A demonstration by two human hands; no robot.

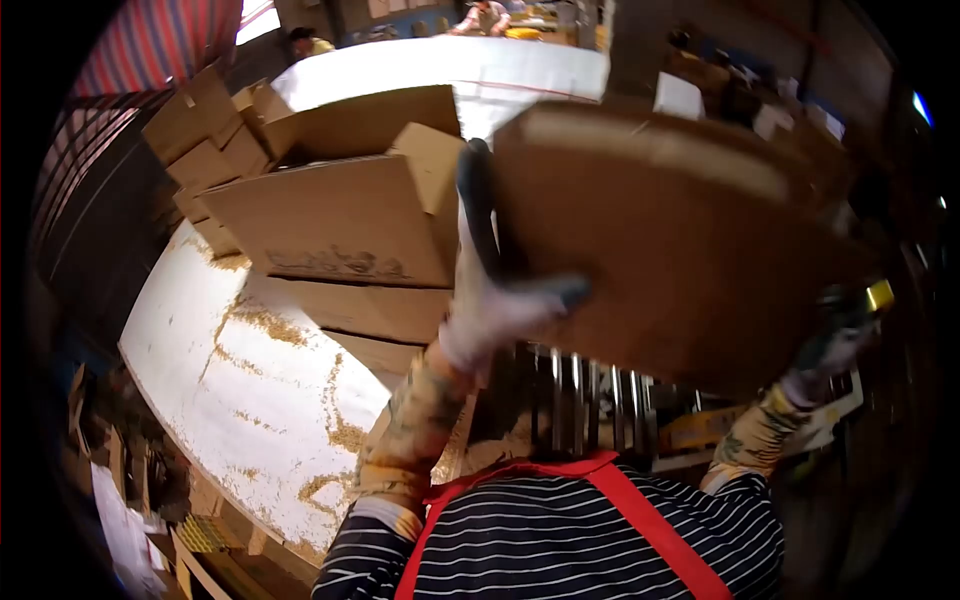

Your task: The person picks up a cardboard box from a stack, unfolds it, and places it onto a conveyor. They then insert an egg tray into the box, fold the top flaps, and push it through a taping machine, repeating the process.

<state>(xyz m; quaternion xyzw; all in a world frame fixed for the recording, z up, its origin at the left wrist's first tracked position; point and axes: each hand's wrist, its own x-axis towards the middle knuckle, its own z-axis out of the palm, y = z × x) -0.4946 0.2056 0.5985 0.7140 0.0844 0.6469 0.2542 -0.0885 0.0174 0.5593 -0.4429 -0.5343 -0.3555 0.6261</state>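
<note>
A large brown cardboard box (pixel 670 245), blurred by motion and with a pale strip along its far edge, is held up in front of me. My left hand (pixel 500 285), in a white and dark glove, grips its left side with the thumb across the near face. On the far right, my right hand (pixel 835 340), also gloved, holds the box's right edge; its fingers are partly in shadow. A small yellow thing (pixel 880 295) shows beside that hand, too blurred to name. Left of the held box, an open carton (pixel 330 220) with dark markings stands on the white table (pixel 170 330).
Sawdust-like crumbs (pixel 265 325) are scattered over the table. More cardboard boxes (pixel 205 150) are piled behind the open carton. Below the held box lie metal rollers (pixel 590 395). Scraps and wood (pixel 215 535) lie at lower left. Two people (pixel 485 18) are in the background.
</note>
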